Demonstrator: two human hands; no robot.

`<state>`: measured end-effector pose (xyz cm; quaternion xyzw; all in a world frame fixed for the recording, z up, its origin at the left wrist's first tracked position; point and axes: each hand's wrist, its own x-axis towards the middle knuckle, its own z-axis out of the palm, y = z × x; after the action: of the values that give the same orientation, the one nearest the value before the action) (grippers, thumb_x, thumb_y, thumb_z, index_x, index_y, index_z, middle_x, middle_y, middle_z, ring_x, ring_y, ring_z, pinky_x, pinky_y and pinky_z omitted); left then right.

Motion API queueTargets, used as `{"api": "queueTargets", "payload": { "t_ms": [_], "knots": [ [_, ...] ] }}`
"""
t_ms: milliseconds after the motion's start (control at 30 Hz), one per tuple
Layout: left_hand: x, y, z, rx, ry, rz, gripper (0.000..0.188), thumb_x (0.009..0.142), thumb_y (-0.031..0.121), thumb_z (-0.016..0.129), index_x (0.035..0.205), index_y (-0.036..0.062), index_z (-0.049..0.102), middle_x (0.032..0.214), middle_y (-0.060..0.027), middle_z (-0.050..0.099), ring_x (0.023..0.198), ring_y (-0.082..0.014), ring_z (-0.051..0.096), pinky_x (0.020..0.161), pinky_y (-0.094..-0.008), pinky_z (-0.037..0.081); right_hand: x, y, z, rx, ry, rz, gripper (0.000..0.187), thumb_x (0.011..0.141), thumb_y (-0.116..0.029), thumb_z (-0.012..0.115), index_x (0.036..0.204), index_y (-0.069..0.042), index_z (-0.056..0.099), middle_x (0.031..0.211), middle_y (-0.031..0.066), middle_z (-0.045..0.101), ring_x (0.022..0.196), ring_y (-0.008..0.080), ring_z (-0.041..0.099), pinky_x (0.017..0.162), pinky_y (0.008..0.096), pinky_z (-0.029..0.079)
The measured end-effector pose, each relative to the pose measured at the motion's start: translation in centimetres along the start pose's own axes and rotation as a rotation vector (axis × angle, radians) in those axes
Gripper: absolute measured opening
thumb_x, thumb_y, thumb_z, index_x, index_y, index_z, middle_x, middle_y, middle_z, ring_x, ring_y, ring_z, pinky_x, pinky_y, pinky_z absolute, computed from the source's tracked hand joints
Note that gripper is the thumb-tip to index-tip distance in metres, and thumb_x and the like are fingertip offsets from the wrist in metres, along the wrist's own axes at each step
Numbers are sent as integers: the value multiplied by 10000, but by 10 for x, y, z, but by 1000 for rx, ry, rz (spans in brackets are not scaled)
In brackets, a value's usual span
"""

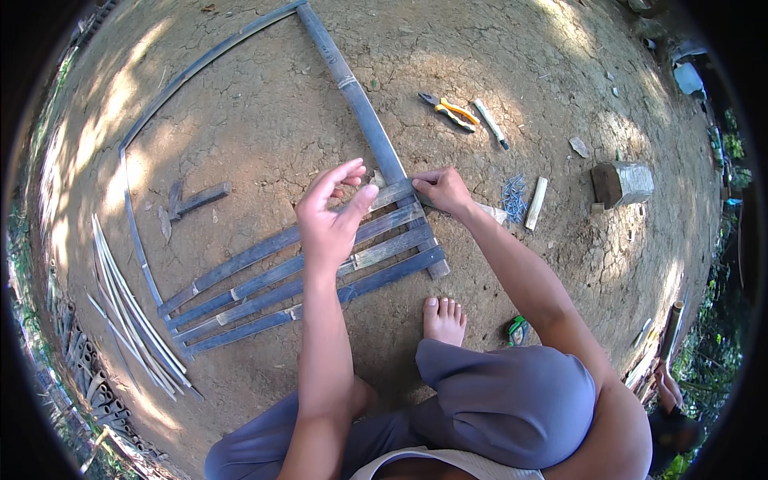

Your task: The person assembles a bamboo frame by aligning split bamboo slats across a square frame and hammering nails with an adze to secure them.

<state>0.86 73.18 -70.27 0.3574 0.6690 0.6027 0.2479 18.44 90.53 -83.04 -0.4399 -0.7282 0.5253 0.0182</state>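
A flat bamboo frame lies on the ground, with several grey-brown bamboo slats [384,282] side by side across its near end. Their right ends rest over a long bamboo side rail [352,88]. My right hand [446,192] is closed at the right end of the farthest slat [264,250], thumb and fingers pinching it where it crosses the rail; whether something small is also between the fingertips is hidden. Raised above the slats' middle, my left hand [330,216] is open, fingers curved and apart from the thumb, with nothing in it.
Right of the rail lie yellow-and-black pliers [452,110], a pale-handled tool [490,124], a heap of nails [514,196], a wood stick [537,204] and a wood block [622,184]. Thin strips [140,308] lie at left. Another person's hand [668,388] shows at the right rim.
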Motion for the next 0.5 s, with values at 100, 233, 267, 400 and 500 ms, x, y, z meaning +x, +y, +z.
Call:
{"api": "queueTargets", "payload": {
  "t_ms": [100, 233, 267, 400, 500],
  "knots": [
    [-32, 95, -9, -568, -51, 302, 381, 892, 242, 816, 1135, -33, 715, 1050, -132, 729, 906, -240, 684, 742, -364, 542, -6, 7, -8, -38, 22, 14, 233, 929, -205, 727, 1124, -96, 792, 1017, 126, 790, 927, 225, 747, 877, 341, 555],
    [-53, 181, 3, -1103, -402, 388, 177, 942, 157, 741, 925, -20, 736, 925, -166, 715, 802, -268, 688, 692, -350, 543, 1, -12, -1, 63, -29, 29, 230, 923, -184, 737, 1122, -84, 792, 991, 127, 793, 896, 191, 734, 868, 319, 549],
    [-62, 178, 20, -1276, -376, 397, 271, 903, 258, 790, 959, -5, 760, 920, -138, 728, 802, -225, 679, 680, -307, 538, 1, -12, 7, 93, -53, 57, 229, 922, -182, 737, 1121, -83, 792, 986, 125, 793, 890, 182, 730, 866, 314, 547],
    [-83, 198, 46, -1790, -425, 213, 228, 910, 242, 798, 921, 14, 781, 867, -110, 735, 753, -174, 656, 614, -261, 530, 1, -15, 3, 27, -21, 18, 225, 917, -167, 737, 1115, -79, 795, 981, 111, 795, 889, 173, 726, 863, 314, 548],
    [-80, 189, 41, -1576, -364, 126, 145, 934, 190, 758, 924, 57, 701, 862, -84, 683, 724, -178, 619, 615, -297, 517, -1, -16, 8, 49, -13, 31, 228, 911, -179, 746, 1113, -87, 797, 998, 116, 794, 899, 183, 728, 866, 318, 548]
  ]
}}
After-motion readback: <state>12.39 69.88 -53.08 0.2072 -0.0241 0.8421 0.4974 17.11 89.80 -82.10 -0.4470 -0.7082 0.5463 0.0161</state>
